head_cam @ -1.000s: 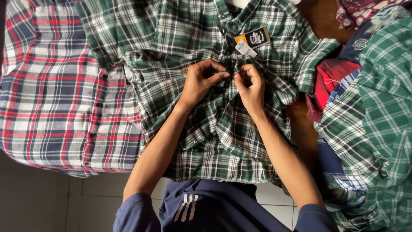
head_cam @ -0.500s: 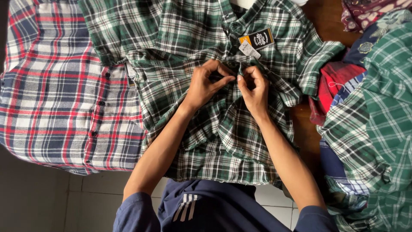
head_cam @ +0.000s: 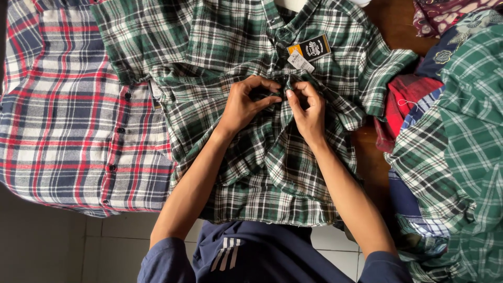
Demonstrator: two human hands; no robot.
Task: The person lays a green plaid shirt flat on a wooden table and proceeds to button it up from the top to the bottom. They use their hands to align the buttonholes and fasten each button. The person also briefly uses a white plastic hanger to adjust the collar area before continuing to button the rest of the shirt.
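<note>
Green plaid shirt (head_cam: 251, 173) laid flat, front up, across the middle of the counter (head_cam: 390, 21), collar toward the far edge, hem hanging over the near one. Left hand (head_cam: 243, 105) and right hand (head_cam: 309, 110) together at the placket just below the collar, fingertips of both pinched shut on the fabric edges, apparently working a button near the chest. By the look of it, top of the front closed up under the hang tags (head_cam: 306, 52); lower front rumpled and puckered, so probably a good stretch of buttoning left below the hands, though buttons there hidden in the folds. Soft brushed flannel, dark green and white with black lines, creased in ridges around the wrists. One sleeve (head_cam: 385, 78) folded out to the right, cuff bunched. To the left, touching and partly under it, a red, white and navy plaid shirt (head_cam: 68, 115) spread flat, row of small dark buttons down its edge. To the right, a heap of more plaid shirts (head_cam: 450, 157), brighter green on top, a red one (head_cam: 403, 102) tucked beneath. Dark, glossy wood showing on the counter between the garments.
</note>
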